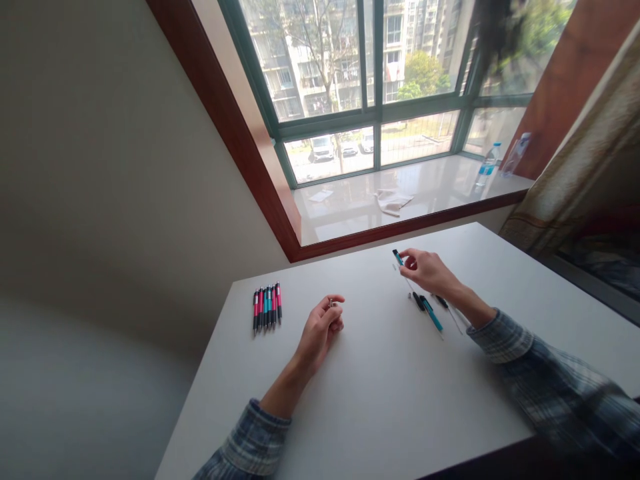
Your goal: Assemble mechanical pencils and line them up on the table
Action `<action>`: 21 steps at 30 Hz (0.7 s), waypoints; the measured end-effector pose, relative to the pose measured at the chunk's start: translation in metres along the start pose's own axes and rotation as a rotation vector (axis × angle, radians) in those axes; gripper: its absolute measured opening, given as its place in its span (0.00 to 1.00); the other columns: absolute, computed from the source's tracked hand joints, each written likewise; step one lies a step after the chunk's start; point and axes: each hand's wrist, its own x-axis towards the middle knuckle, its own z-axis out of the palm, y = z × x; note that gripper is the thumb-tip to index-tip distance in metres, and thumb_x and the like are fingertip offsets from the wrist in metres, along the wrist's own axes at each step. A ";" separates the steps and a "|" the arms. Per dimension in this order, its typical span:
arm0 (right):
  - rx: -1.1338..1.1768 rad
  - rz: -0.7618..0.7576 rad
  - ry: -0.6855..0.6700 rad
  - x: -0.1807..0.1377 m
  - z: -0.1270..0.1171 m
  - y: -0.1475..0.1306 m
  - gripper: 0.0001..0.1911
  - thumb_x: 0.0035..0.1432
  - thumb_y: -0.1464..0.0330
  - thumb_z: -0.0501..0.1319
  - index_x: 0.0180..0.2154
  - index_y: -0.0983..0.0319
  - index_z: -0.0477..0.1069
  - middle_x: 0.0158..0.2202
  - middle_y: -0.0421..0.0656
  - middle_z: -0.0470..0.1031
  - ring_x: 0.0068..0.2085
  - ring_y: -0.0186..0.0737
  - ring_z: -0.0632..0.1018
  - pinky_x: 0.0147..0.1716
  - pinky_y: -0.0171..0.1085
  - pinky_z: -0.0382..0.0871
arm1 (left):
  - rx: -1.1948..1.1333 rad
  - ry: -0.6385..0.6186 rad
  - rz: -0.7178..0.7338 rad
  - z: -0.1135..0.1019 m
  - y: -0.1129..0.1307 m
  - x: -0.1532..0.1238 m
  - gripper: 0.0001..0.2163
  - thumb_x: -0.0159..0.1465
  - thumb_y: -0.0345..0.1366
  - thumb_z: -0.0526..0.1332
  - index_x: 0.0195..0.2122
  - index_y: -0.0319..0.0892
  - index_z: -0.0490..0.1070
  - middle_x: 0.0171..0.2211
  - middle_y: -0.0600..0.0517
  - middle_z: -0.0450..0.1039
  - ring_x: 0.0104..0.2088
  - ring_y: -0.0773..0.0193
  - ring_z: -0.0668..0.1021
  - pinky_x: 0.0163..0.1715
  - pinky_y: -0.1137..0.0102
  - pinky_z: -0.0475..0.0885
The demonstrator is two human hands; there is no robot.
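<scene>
My left hand (323, 328) rests on the white table (380, 387) with its fingers curled, pinching a tiny metal part (331, 303) between thumb and forefinger. My right hand (427, 270) hovers farther back and right, fingers pinched on a small blue pen piece (397, 257). Just below the right hand lie loose pen parts: a teal barrel (431, 314), a black piece (418, 301) and a thin refill (453, 317). A row of several pink and teal pens (267, 307) lies side by side at the table's left.
Behind the table runs a glossy window sill (400, 200) with a crumpled cloth (393, 200), a paper scrap (320, 196) and a water bottle (487, 165). A curtain (575, 173) hangs at the right. A plain wall is on the left.
</scene>
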 end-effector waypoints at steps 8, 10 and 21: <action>0.521 -0.162 -0.159 -0.027 0.041 -0.041 0.10 0.61 0.62 0.61 0.38 0.61 0.76 0.34 0.44 0.80 0.37 0.40 0.80 0.37 0.37 0.73 | 0.047 -0.006 0.063 -0.004 -0.004 0.005 0.15 0.63 0.47 0.67 0.41 0.39 0.77 0.36 0.50 0.72 0.33 0.68 0.71 0.38 0.70 0.69; 0.647 -0.144 -0.194 -0.032 0.050 -0.048 0.12 0.61 0.60 0.63 0.40 0.62 0.78 0.36 0.45 0.81 0.38 0.41 0.80 0.38 0.38 0.73 | 0.076 -0.001 0.080 -0.005 -0.005 0.005 0.16 0.62 0.48 0.67 0.42 0.40 0.79 0.40 0.48 0.73 0.34 0.68 0.73 0.40 0.70 0.70; 1.097 0.020 -0.184 -0.057 0.067 -0.080 0.17 0.47 0.59 0.75 0.32 0.62 0.74 0.32 0.43 0.80 0.35 0.41 0.80 0.38 0.40 0.74 | -0.015 -0.024 0.031 0.000 -0.009 0.001 0.19 0.56 0.43 0.74 0.46 0.39 0.82 0.34 0.49 0.76 0.33 0.68 0.74 0.43 0.68 0.72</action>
